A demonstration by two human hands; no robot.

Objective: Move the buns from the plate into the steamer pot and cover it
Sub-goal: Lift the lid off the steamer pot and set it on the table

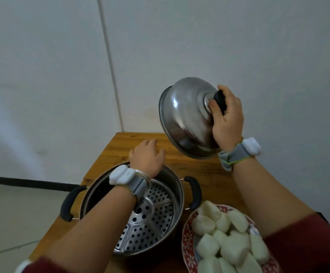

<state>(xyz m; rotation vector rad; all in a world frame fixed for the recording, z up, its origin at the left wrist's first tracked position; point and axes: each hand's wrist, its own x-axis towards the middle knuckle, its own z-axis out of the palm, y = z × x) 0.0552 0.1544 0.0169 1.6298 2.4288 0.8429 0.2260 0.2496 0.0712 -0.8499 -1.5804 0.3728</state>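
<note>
A steel steamer pot with two black side handles stands on a wooden table; its perforated rack lies bare inside. Several white buns are piled on a red patterned plate just right of the pot. My right hand grips the black knob of the domed steel lid, holding it tilted in the air above the table's far right part. My left hand reaches over the pot's far rim, fingers spread, holding nothing.
The small wooden table has its far edge close behind the pot, against a pale wall. A pale floor lies beyond the table's left edge. Both wrists wear grey bands with white modules.
</note>
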